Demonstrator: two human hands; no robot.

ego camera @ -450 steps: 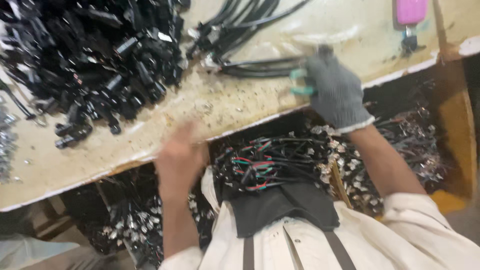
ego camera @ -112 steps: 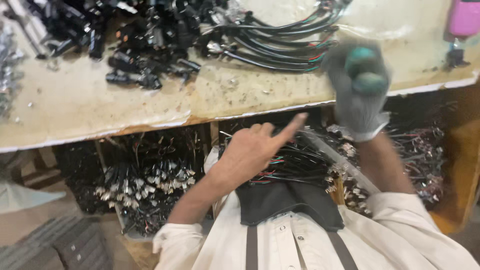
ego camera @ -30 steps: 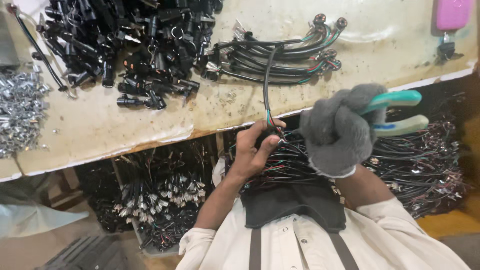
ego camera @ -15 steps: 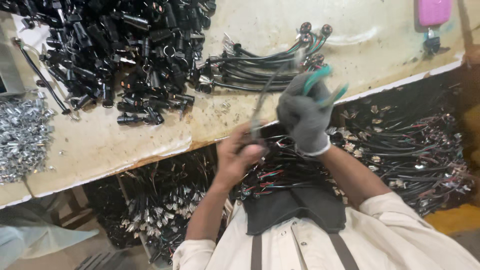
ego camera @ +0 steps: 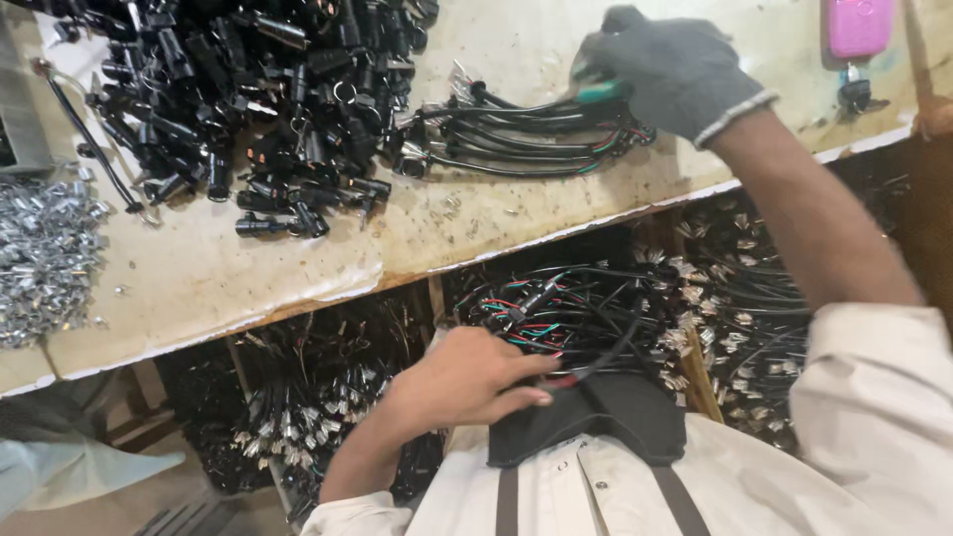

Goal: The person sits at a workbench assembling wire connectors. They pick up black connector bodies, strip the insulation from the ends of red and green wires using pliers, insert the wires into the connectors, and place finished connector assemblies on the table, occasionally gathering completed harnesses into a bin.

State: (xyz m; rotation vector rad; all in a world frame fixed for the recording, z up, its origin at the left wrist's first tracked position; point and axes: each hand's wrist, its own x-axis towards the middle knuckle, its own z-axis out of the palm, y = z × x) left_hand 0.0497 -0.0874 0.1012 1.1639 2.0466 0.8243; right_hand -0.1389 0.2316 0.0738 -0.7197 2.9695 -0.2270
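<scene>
My right hand (ego camera: 675, 69), in a grey knit glove, is stretched out over the workbench and grips a tool with green handles (ego camera: 599, 92). It sits at the right end of a bundle of black cables (ego camera: 516, 134) lying on the bench. My bare left hand (ego camera: 467, 377) is low, near my lap, with its fingers pinching a black wire from a tangle of black, red and green wires (ego camera: 566, 318) under the bench edge.
A big pile of black connectors (ego camera: 248, 89) covers the bench's left half. Small silver metal parts (ego camera: 45, 253) lie at the far left. A pink object (ego camera: 859, 25) rests at the top right. The stained bench top (ego camera: 248, 268) overhangs bins of wired terminals (ego camera: 298, 407).
My right hand has gone up from the bench edge to the cable bundle with the tool. My left hand has dropped to the wire tangle below the bench.
</scene>
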